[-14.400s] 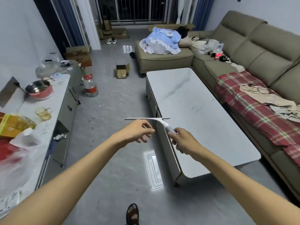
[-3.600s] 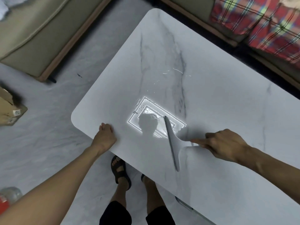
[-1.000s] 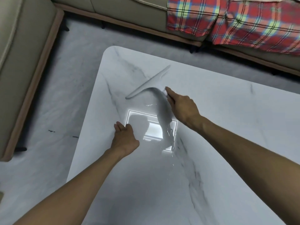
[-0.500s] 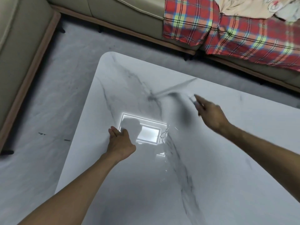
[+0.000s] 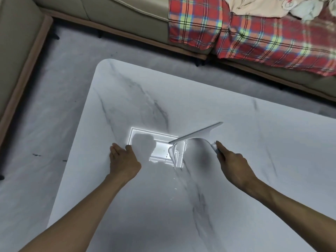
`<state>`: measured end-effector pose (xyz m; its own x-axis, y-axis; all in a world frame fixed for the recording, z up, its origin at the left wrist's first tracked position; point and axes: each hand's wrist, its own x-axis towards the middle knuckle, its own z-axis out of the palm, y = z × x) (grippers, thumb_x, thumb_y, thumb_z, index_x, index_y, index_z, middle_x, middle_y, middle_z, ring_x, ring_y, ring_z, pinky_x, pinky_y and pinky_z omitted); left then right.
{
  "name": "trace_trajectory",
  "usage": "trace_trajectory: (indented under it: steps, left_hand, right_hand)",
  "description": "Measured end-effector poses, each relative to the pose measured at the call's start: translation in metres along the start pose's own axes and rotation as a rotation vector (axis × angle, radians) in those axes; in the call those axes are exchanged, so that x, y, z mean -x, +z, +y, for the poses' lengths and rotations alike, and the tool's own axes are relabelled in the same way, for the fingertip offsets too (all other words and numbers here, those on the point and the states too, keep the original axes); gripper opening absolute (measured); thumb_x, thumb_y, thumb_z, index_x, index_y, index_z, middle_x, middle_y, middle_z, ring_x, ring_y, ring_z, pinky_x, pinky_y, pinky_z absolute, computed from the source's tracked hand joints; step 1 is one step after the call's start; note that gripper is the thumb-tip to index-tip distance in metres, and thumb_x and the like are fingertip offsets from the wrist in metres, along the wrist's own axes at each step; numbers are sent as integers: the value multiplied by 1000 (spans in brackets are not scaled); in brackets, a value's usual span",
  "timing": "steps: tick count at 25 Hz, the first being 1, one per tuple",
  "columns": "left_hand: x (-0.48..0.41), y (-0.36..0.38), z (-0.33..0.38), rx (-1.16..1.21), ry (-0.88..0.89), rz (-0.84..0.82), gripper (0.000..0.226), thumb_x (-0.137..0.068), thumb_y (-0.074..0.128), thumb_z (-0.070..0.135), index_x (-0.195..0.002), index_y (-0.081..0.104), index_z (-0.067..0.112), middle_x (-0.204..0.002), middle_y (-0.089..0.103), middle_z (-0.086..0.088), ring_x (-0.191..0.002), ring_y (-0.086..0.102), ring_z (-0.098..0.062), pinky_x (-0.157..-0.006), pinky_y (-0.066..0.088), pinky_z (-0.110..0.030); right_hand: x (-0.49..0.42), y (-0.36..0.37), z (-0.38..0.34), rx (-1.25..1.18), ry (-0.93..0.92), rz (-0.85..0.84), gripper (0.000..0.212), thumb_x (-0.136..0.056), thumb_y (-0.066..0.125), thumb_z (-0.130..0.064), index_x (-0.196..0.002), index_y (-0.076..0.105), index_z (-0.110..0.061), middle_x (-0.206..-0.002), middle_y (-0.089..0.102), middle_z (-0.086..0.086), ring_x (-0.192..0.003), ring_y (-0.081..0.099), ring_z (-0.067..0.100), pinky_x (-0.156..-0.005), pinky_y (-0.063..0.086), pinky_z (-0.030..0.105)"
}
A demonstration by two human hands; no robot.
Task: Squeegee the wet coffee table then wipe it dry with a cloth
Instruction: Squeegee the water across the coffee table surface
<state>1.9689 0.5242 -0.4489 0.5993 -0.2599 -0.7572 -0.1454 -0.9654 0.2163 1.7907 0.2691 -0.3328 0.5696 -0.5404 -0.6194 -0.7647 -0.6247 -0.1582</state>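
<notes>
right grip (image 5: 234, 164) – clasps squeegee (image 5: 198, 134) handle | left grip (image 5: 123, 160) – flat on coffee table (image 5: 245, 215)

On the marbled coffee table (image 5: 236, 110), the right hand (image 5: 234, 164) grips the squeegee (image 5: 198, 132), its blade at 2 o'clock of a bright lamp reflection (image 5: 160, 148), the left hand (image 5: 123, 160) lies flat at the reflection's 9 o'clock, and a plaid blanket (image 5: 254, 37) drapes the sofa (image 5: 118, 13) at 1 o'clock.

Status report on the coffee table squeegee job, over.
Left hand flat on coffee table, open. Right hand grips squeegee, blade on the tabletop. Water streak at blade's left end; no cloth in view.
</notes>
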Motion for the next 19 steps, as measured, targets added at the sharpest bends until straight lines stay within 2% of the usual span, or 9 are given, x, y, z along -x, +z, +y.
trace_trajectory:
  steps: [1,4,5,8,11,12,14,16,19]
  left_hand:
    - [4,6,4,-4,37,46,61,-84,46,14,-140,24,1,-154,-3,-35,-145,-4,-45,-121,7,-46]
    - [16,30,15,-20,197,109,47,-80,47,10,-126,40,2,-154,4,-32,-145,0,-45,-121,9,-45]
    - [17,36,19,-18,219,98,44,-79,47,10,-122,42,4,-154,2,-32,-146,-2,-45,-121,9,-44]
    - [12,46,25,-45,207,30,51,-77,45,9,-127,37,2,-154,-7,-36,-145,-9,-47,-121,8,-46]
    - [6,46,27,-86,184,-29,62,-77,43,13,-137,28,1,-152,-12,-39,-143,-12,-51,-120,8,-48]
    - [6,44,28,-97,182,-46,64,-78,43,14,-138,26,1,-151,-14,-39,-143,-13,-51,-120,8,-49]
    - [7,38,31,-104,175,-88,65,-79,44,16,-140,24,1,-151,-15,-39,-142,-14,-52,-120,7,-49]
    - [8,32,34,-87,161,-130,67,-80,44,17,-141,22,1,-151,-16,-39,-142,-15,-52,-120,7,-49]
    - [9,26,40,-74,144,-163,71,-79,44,17,-144,18,2,-151,-16,-39,-142,-15,-53,-120,6,-49]
  right_hand:
    - [6,-5,6,2,-5,0,32,-102,27,-41,-130,42,-36,-66,62,3,-67,59,34,-63,48,38]
    - [-28,-30,7,-43,-27,138,40,-103,32,-41,-138,44,-26,-104,69,19,-92,63,44,-81,50,43]
    - [-51,-40,2,-106,-23,171,41,-103,32,-40,-138,43,-24,-108,67,22,-91,63,45,-79,51,43]
    - [-117,-59,-18,-368,104,208,29,-101,29,-31,-126,45,-27,-92,62,24,-63,59,36,-48,44,34]
    - [-134,-51,-22,-395,152,182,21,-99,25,-25,-114,41,-23,-89,55,20,-57,52,31,-39,39,26]
    - [-127,-41,-19,-334,120,178,24,-99,26,-25,-119,40,-23,-90,57,21,-59,55,34,-39,43,31]
    - [-95,-20,-6,-167,65,176,38,-101,26,-26,-138,33,-24,-100,62,23,-75,62,42,-58,53,46]
    - [-55,1,12,-93,68,141,45,-103,26,-29,-148,25,-25,-104,65,23,-84,60,44,-70,47,42]
    - [-1,13,28,-56,100,4,47,-103,26,-33,-150,24,-27,-85,65,15,-72,53,34,-63,38,33]
